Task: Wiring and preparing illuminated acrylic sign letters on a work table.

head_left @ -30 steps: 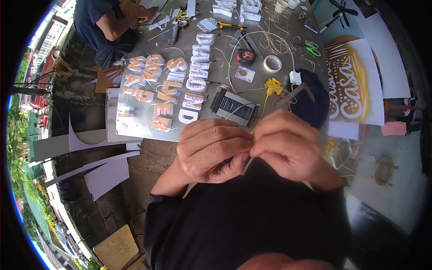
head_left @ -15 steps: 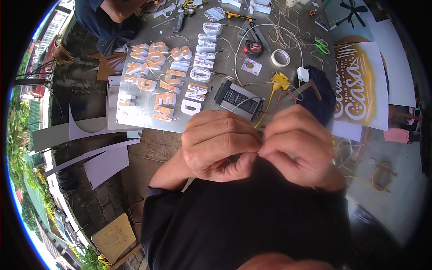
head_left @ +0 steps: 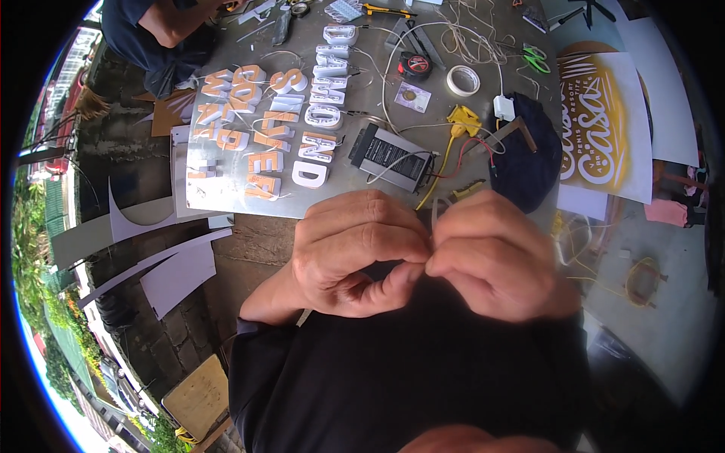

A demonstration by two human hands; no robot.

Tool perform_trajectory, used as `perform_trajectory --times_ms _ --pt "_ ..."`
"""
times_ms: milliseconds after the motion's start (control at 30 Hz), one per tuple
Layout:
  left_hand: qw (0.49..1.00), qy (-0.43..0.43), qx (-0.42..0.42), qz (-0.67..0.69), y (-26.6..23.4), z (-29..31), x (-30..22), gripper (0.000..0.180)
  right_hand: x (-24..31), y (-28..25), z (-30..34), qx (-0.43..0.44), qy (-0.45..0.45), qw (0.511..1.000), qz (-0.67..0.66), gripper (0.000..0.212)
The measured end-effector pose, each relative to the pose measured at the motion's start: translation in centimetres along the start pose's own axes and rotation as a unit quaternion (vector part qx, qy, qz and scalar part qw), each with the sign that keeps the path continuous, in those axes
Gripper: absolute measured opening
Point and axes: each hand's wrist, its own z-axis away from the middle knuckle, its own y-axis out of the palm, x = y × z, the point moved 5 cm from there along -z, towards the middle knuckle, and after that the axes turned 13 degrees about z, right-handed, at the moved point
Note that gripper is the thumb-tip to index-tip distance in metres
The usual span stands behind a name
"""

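Note:
In front of my chest both hands meet with their fingertips pinched together. My left hand [head_left: 355,253] is closed, its thumb against the curled forefinger. My right hand [head_left: 491,257] is closed too, slightly blurred, its fingertips touching those of the left. A thin pale strand [head_left: 436,215], perhaps wire, shows between the hands; most of it is hidden by fingers. Just beyond them on the metal table [head_left: 279,210] lie a grey power supply box [head_left: 391,161] with wires and a yellow clip-like tool or plug [head_left: 463,121] on a yellow cord.
Rows of raised letters [head_left: 272,136] fill the table's left part. A tape measure [head_left: 414,65], masking tape roll [head_left: 462,80], green scissors [head_left: 535,58] and dark cloth [head_left: 521,162] lie farther right. Another person's arm [head_left: 177,26] is at the far left. A printed sign sheet [head_left: 604,128] stands right.
The view has shifted, so the table sits slightly higher and more left. My hands stay pinched together; the right has turned a little, and a pale strand now shows between them.

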Motion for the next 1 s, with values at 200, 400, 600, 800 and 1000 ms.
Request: perform_trajectory --times_ms 200,400,600,800,1000 --pt "1.0 -0.003 -0.007 0.011 0.3 0.4 0.0 0.008 0.2 0.2 0.2 -0.012 -0.054 0.998 0.031 0.025" --pt "0.999 -0.023 -0.007 0.025 0.4 1.0 0.5 0.007 0.3 0.4 0.3 0.014 -0.098 0.994 0.052 0.022" --pt "0.993 -0.072 -0.034 0.082 0.2 1.3 0.9 0.008 -0.4 0.2 0.2 -0.003 -0.071 0.997 0.023 0.024" --pt "0.994 -0.012 -0.06 0.09 0.1 1.2 0.3 0.016 -1.1 -0.4 -0.1 -0.019 0.036 0.993 -0.113 0.025" --pt "0.995 -0.051 -0.029 0.082 -0.1 1.0 0.0 0.018 -0.7 -0.4 0.3 -0.044 0.046 0.995 -0.077 0.026"
